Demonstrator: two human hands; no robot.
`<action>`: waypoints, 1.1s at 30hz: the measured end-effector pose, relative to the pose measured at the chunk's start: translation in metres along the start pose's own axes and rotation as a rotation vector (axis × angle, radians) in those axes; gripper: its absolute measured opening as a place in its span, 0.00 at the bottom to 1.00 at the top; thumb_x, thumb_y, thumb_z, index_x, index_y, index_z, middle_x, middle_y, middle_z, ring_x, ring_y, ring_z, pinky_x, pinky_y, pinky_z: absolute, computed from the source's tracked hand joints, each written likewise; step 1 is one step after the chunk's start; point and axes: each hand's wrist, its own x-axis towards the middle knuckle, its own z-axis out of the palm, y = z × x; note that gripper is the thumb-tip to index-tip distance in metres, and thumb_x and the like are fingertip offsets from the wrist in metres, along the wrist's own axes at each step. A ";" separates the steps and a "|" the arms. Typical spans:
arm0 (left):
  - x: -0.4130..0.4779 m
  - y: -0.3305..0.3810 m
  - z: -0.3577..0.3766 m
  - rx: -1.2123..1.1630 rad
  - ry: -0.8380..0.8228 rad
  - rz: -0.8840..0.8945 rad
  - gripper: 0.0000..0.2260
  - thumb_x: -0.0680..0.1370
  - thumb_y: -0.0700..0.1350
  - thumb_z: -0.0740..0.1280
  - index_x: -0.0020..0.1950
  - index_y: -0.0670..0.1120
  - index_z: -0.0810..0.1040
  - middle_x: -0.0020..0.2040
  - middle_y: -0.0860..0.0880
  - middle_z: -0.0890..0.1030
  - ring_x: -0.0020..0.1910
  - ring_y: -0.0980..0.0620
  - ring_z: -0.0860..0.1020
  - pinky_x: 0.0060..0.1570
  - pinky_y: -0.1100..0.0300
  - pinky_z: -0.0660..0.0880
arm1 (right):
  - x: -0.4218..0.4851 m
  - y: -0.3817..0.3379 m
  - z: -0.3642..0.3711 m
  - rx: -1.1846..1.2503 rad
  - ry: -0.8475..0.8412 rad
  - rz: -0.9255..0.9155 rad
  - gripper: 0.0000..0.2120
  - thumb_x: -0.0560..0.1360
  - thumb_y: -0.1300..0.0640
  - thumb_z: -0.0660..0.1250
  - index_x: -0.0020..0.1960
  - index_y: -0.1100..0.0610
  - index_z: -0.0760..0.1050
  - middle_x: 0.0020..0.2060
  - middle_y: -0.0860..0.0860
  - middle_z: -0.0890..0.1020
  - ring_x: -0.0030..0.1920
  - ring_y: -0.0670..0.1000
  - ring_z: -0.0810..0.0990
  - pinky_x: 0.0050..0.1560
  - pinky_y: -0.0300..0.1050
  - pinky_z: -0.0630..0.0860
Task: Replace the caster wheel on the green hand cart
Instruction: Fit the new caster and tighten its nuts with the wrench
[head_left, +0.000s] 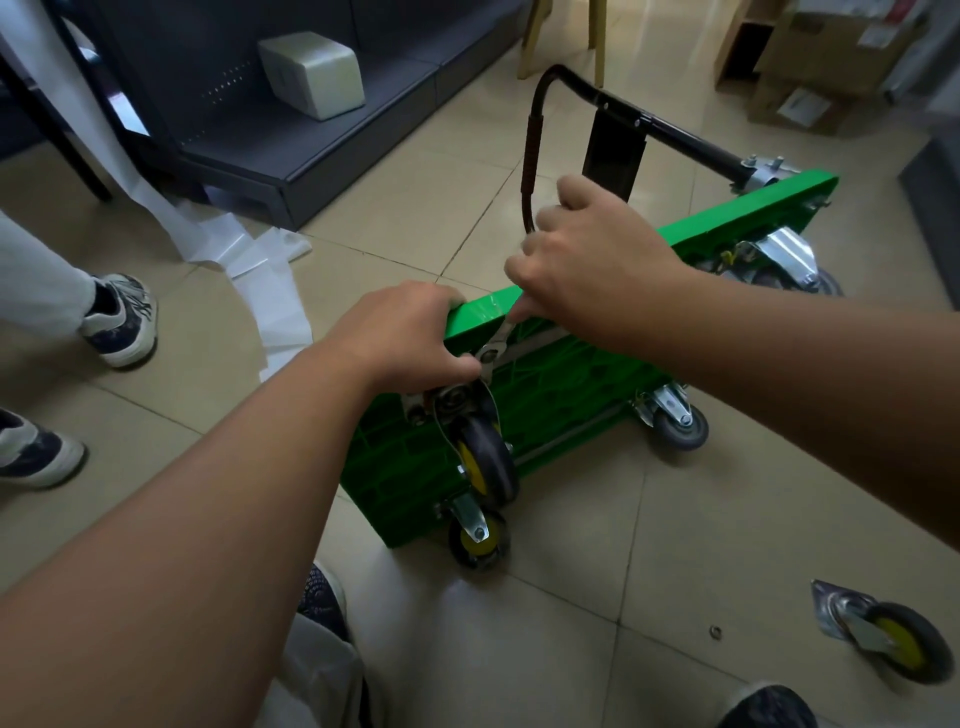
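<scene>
Steadiness counts: the green hand cart (571, 384), tipped on edge at frame centre, needs firm bracing from the left hand (400, 332) curled over its top rim. The right hand (592, 260), gripping a metal tool (491, 353), should seat it square on the fastener. The caster wheel (488, 457) sits just below the left hand; a loose caster (893, 642) lies lower right.

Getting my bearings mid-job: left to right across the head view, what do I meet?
sneaker → white paper strip → left hand gripping the green hand cart → right hand holding a metal tool → loose caster on the floor
</scene>
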 end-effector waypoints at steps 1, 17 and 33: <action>0.000 0.000 0.000 0.000 -0.004 0.003 0.12 0.65 0.61 0.67 0.37 0.55 0.70 0.32 0.53 0.76 0.31 0.54 0.75 0.30 0.59 0.62 | -0.006 0.000 0.006 0.001 -0.018 0.012 0.25 0.82 0.36 0.51 0.46 0.54 0.75 0.37 0.50 0.79 0.38 0.54 0.76 0.51 0.50 0.66; 0.000 -0.002 0.002 0.003 0.023 0.003 0.11 0.69 0.58 0.72 0.44 0.53 0.77 0.33 0.52 0.78 0.32 0.53 0.77 0.32 0.56 0.71 | -0.040 -0.158 0.093 1.397 -0.040 0.835 0.25 0.79 0.36 0.45 0.35 0.53 0.64 0.28 0.50 0.71 0.30 0.55 0.72 0.32 0.49 0.67; -0.001 0.000 0.001 -0.012 0.014 -0.002 0.11 0.68 0.57 0.72 0.39 0.54 0.75 0.32 0.53 0.77 0.31 0.54 0.76 0.31 0.58 0.65 | -0.067 -0.044 0.052 0.427 -0.057 0.316 0.32 0.79 0.34 0.39 0.40 0.52 0.74 0.31 0.49 0.77 0.32 0.52 0.76 0.52 0.50 0.74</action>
